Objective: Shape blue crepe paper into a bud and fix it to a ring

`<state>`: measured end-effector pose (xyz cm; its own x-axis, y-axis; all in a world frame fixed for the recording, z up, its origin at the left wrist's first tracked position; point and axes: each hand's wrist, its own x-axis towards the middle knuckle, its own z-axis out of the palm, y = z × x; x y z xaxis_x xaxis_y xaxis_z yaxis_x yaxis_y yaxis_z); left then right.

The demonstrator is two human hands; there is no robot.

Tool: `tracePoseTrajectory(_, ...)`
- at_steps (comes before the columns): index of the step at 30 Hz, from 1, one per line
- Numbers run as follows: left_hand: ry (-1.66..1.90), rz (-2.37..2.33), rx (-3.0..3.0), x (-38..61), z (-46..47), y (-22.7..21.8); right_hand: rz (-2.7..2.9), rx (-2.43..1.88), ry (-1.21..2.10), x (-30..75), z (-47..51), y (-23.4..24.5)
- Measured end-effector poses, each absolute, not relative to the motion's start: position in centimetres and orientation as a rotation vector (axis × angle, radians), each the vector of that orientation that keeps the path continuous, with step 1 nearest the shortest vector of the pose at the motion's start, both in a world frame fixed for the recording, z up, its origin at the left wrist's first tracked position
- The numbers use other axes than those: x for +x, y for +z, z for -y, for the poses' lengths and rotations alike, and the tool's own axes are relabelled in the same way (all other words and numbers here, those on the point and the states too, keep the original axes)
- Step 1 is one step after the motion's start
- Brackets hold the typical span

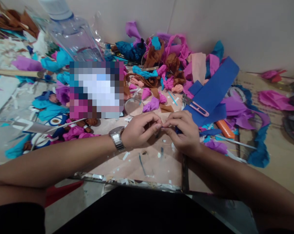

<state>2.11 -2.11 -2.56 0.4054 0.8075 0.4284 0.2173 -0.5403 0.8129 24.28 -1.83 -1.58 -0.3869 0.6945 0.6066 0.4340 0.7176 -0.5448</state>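
Observation:
My left hand (144, 130), with a metal watch (117, 138) on its wrist, is closed in a pinch above the paper-covered table (134, 167). Fingertip to fingertip with it, my right hand (182, 131) pinches at the same spot. Whatever lies between the fingers is too small or hidden to make out. Just beyond my left hand is a clear round ring or lid (134, 106). Past my right hand, thread snips with a pink handle (197, 106) rest on folded blue crepe paper (210, 89). Twisted pink and purple paper pieces (153, 103) lie ahead of both hands.
A large clear bottle (72, 35) stands at the back left beside a pixelated area. Crumpled coloured paper (171, 55) heaps along the wall. An orange-handled tool (225, 129) and a teal paper strip (260, 148) lie to the right. A white cable (61, 126) crosses the left side.

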Motion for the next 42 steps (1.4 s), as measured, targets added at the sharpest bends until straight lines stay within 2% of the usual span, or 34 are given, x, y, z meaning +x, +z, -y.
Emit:
tracePoseTrajectory(27, 1.088, -0.857, 1.977, 2.08, 1.73, -2.33, 2.07, -0.865, 0.394, 24.38, 1.73, -1.77)
tracePoseTrajectory(42, 1.328, -0.886, 2.067, 2.35, 1.9, -2.58, 1.985, -0.913, 0.463, 24.08, 1.93, -1.48)
